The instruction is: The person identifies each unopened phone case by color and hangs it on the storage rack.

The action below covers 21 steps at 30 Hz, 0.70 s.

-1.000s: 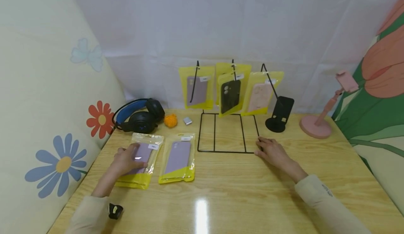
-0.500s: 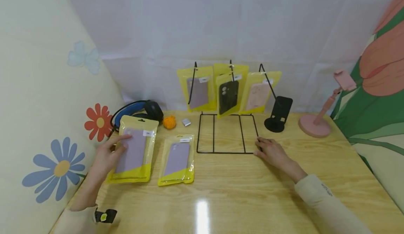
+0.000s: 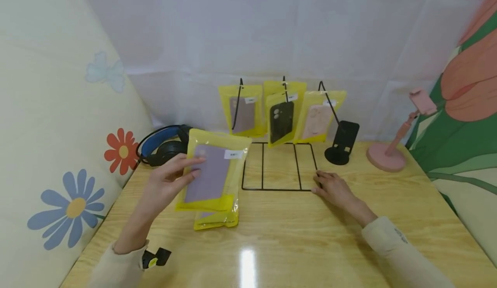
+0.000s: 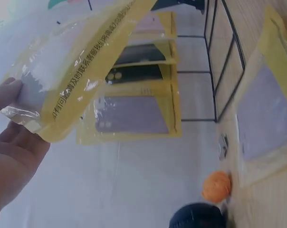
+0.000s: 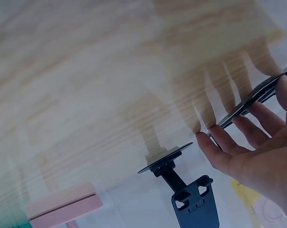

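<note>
My left hand pinches the left edge of a bagged purple phone case, lifted and tilted with its white label facing up. Under it on the table lies a second bagged purple phone case, partly covered in the head view. My right hand holds the front right corner of a black wire display rack, thumb and fingertips at the base bar. From the rack's hooks hang a bagged purple case, a black one with another bag behind, and a pink one.
Black headphones sit at the back left. An orange ball and a small silver piece lie near the rack. Right of it stand a black phone stand and a pink phone holder. A white cloth hangs behind.
My left hand has lifted the left bagged case off the table and carried it rightward, over the second bag. My right hand stays at the rack's corner.
</note>
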Available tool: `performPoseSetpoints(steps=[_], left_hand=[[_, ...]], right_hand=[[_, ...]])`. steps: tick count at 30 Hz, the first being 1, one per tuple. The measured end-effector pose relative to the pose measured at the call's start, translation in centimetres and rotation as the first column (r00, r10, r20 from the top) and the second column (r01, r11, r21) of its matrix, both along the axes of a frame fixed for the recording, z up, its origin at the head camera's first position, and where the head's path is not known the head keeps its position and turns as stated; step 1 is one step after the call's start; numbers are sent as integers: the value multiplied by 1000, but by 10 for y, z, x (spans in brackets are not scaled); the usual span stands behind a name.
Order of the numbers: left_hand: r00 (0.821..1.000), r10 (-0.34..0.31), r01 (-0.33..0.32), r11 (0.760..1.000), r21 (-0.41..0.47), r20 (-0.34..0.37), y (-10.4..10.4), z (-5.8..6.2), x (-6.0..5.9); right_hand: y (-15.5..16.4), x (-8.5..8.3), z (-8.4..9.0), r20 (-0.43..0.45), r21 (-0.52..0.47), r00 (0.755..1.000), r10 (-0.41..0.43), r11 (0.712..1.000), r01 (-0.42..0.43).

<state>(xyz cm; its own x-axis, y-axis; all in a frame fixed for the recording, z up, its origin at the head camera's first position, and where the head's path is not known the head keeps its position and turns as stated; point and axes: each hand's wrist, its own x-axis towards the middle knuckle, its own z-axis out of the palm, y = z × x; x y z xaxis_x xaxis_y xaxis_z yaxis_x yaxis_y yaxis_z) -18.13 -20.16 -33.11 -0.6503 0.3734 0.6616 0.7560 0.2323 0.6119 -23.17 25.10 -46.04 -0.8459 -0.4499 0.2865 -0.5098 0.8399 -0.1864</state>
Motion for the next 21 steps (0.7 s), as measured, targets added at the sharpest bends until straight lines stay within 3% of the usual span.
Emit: performPoseSetpoints(steps=[4, 10, 13, 18, 21], left_hand=[[999, -25, 25, 1000, -14, 23, 13, 2, -6], [991, 37, -35, 999, -17, 129, 20, 2, -16], [984, 57, -56, 998, -10, 171, 21, 2, -17], [978, 60, -63, 998, 6, 198, 27, 11, -13], [972, 65, -70, 997, 14, 226, 32, 15, -17]], right_hand=[[-1, 0, -1, 2, 11, 1000, 0, 1000, 0], [-2, 1, -1, 5, 9, 1000, -7, 1000, 7], [-2, 2, 0, 12, 11, 1000, -10, 1000, 10], [-1, 0, 0, 5, 12, 1000, -15, 1000, 15], [0, 0, -1, -4, 11, 1000, -15, 1000, 15]])
